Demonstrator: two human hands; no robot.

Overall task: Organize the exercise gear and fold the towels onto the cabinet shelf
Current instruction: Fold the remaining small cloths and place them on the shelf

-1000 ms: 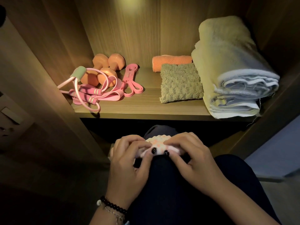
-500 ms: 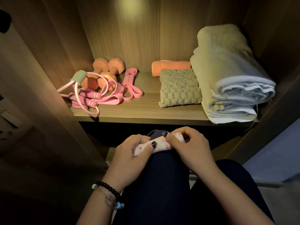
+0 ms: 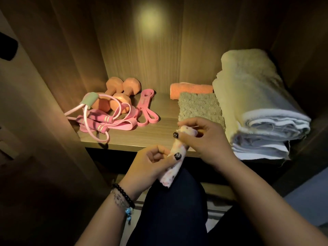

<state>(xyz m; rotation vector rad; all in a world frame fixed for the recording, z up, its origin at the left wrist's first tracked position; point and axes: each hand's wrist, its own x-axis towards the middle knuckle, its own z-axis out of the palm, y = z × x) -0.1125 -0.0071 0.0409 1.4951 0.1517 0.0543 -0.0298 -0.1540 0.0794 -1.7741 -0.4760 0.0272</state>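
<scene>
Head view: the left hand [image 3: 152, 164] and right hand [image 3: 204, 141] both grip a rolled spotted towel [image 3: 174, 157]. It tilts above the shelf [image 3: 159, 137] edge.

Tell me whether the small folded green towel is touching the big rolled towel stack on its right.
Touching. In the head view the green towel's right edge lies flush against the big towel stack, with no shelf wood showing between them.
</scene>
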